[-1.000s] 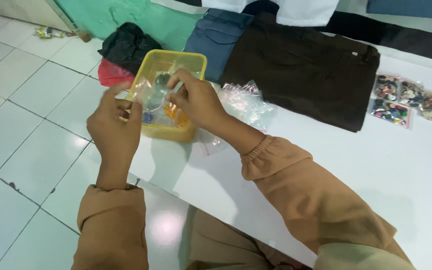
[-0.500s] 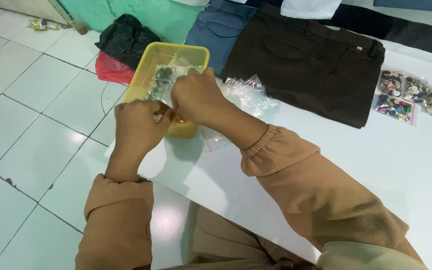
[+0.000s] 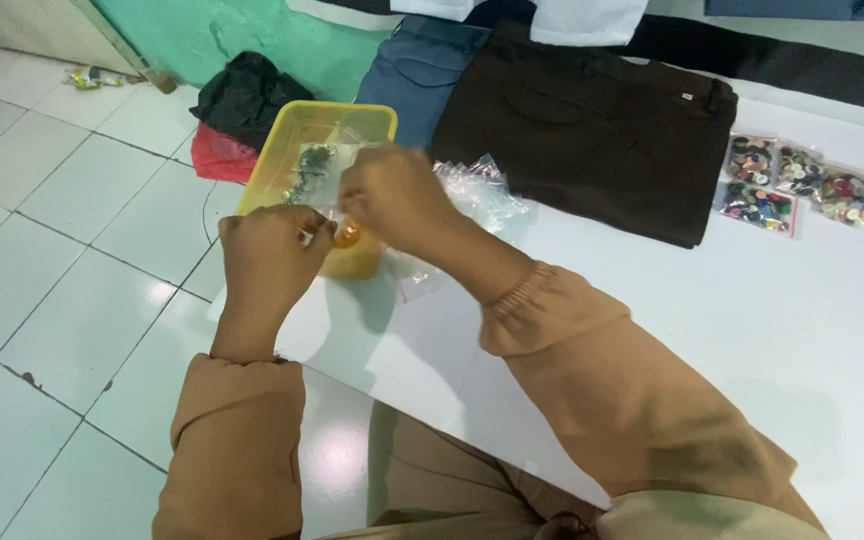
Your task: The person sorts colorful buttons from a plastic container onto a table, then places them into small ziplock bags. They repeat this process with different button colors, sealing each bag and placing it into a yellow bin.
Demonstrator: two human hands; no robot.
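Both hands, left hand (image 3: pixel 270 255) and right hand (image 3: pixel 397 195), pinch a small clear bag (image 3: pixel 327 205) in their grip, over the yellow tub (image 3: pixel 292 135) at the worktop (image 3: pixel 732 330) edge; open room rightward.

Brown trousers (image 3: pixel 602 140) and blue trousers (image 3: pixel 417 75) lay folded on the white bench (image 3: pixel 802 330). Three bags of buttons (image 3: pixel 792 185) sat beside them. A black cloth (image 3: pixel 242 95) lay on the floor (image 3: pixel 42 260).
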